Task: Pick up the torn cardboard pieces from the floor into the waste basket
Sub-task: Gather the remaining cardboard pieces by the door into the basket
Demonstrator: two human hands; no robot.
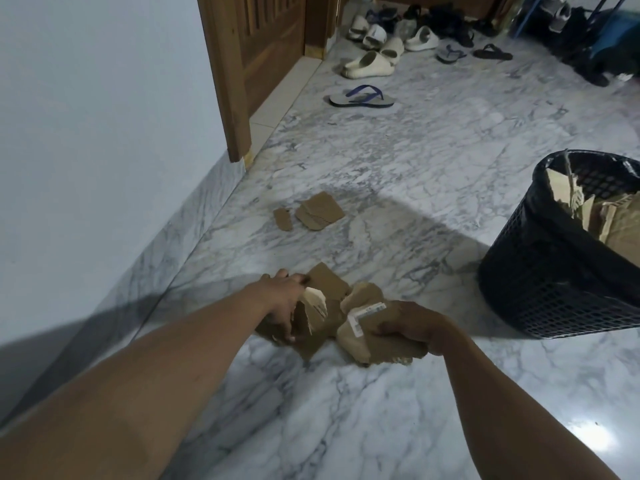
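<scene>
Torn cardboard pieces (329,285) lie in two spots on the marble floor (398,161). One is a near pile (353,341) under both hands. The other is a pair of strays further off toward the wall: a larger stray piece (320,211) with a small stray piece (282,219) just beside it.

From where I sit, I judge the job to be partly done. The waste basket (533,292), black mesh and standing to the right of the pile and apart from it, already holds binned cardboard (620,226). Several tan slabs stand on end inside it, and their tops reach up near the rim. How deep that load goes I cannot see, because the frame edge cuts the basket off.

What is left is the near pile and the two strays. The left hand (284,299) is spread over the left side of the pile. Its fingers (298,278) are on top and its thumb is down at the near edge, so it looks to be clamping a few pieces between them, with a pale torn flap sticking out beside the palm. The right hand (412,327) has its fingers curled round a thick wad at the right side of the pile, including a piece with a white label (360,318). The bundle looks to be low against the floor, and nothing is over the basket yet.

I would carry this double handful across to the basket, then come back for the two strays by the wall.
</scene>
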